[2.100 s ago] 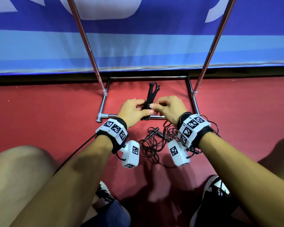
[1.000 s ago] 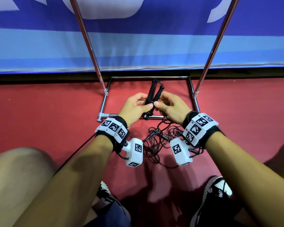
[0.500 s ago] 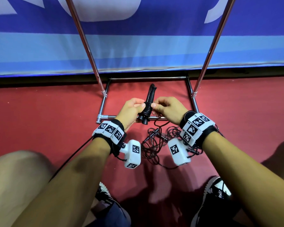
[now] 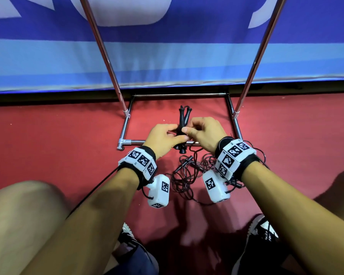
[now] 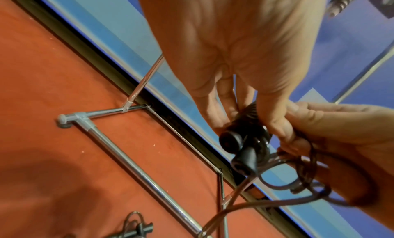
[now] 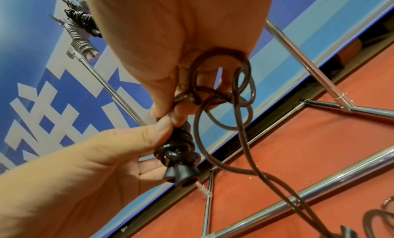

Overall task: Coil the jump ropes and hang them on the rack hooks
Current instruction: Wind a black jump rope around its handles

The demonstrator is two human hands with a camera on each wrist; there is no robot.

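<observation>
Step in hand: coiling. The left hand (image 4: pixel 165 138) pinches the paired black handles (image 6: pixel 181 157) of a jump rope (image 6: pixel 224 106), ribbed rubber-like grips with flared ends, held side by side above the near bar of the rack base (image 4: pixel 127 142). The right hand (image 4: pixel 204 132) has its fingers curled round the thin, glossy dark cord, several loops draped over them in the right-wrist view, thumb and forefinger pinching at the handles. Some turns appear already wound round the grips, though blur makes the count uncertain. Slack cord trails down to a loose tangle (image 4: pixel 187 175) on the red, matte floor (image 4: pixel 58 145), near side of the base, w/ another handle end lying in it. Rack: polished chrome tubes, two slanted uprights (image 4: pixel 105 56). Next move, by judgement: wind the remaining slack tight, secure the end, then lift the bundle to a hook.
</observation>
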